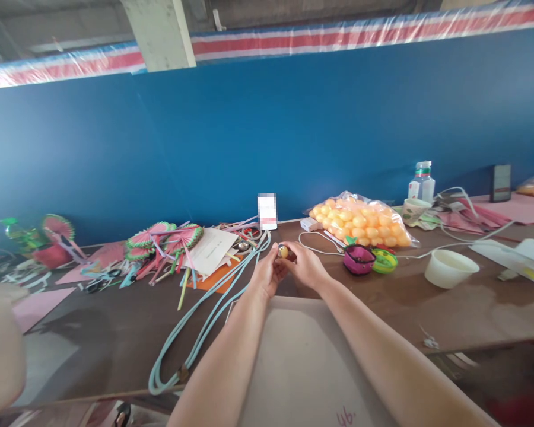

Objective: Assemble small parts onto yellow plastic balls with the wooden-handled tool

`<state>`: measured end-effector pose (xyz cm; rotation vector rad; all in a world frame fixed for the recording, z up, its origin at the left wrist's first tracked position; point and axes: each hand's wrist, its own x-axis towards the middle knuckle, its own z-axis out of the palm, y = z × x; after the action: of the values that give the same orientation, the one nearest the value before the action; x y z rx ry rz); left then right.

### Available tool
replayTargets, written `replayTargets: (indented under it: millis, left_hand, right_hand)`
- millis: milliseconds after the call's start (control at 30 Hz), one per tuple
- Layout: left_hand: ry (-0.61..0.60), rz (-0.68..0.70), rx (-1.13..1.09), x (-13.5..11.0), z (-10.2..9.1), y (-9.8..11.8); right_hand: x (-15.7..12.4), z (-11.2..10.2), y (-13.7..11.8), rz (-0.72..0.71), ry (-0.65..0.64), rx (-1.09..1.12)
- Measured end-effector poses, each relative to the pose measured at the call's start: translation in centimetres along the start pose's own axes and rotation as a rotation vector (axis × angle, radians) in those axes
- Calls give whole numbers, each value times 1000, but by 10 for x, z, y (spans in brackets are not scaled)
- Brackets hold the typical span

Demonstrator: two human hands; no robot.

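Note:
Both my hands meet over the brown table [115, 332], just beyond a beige board [293, 356]. My left hand [267, 274] and my right hand [306, 265] are closed together around a small yellow ball [283, 251] with a metal piece at its left side. A clear bag of yellow-orange balls [360, 222] lies behind my right hand. Light blue cords [204, 320] run past my left forearm.
Pink and green paper fans [164, 237] and paper strips lie at left, with scissors [98, 284]. A magenta case [358, 258], a green case [384, 261], a white bowl [450, 268], a paper cup [415, 210], a bottle [422, 181] and white cables are at right. A blue wall stands behind.

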<state>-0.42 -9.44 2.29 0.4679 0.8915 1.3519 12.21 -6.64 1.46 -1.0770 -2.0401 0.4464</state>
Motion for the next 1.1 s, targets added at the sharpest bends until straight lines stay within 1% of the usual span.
replayTargets:
  millis: [200,367,433,467,533,633,700,767,833,933,1033,1100]
  left_hand:
    - [17,-10,-5,2,-1,-1]
    - [7,-17,0,6,-3,-3]
    - [32,-30,-10,6,-2,-3]
    - [65,-36,-21,6,-2,-4]
    - [103,-51,-30,6,-1,-4]
    - [94,-64,-8,6,-1,-6]
    - [86,-69,1,6,-2,-8]
    - [94,-72,-1,6,-2,-8]
    - [105,-76,7,6,-1,-8]
    - [114,-73,23,8,-1,-8]
    - [125,-77,43,12,-2,-10]
    - [119,-69,57,14,-4,-12]
  right_hand:
    - [0,0,2,10,-15,-7]
    - [0,1,6,85,-87,-25]
    - [0,-3,2,112,-77,-39]
    - [0,-7,-1,122,-55,-33]
    - [1,-19,-9,141,15,7]
    - [3,-47,-20,145,97,57]
    - [4,-72,-21,125,112,25]
    - [3,-98,-15,140,89,-62]
    - [1,-123,-1,200,78,-222]
    - [-4,-149,31,351,-15,-464]
    - [-12,-160,62,468,-126,-621]
    - [-16,-159,76,472,-196,-665]
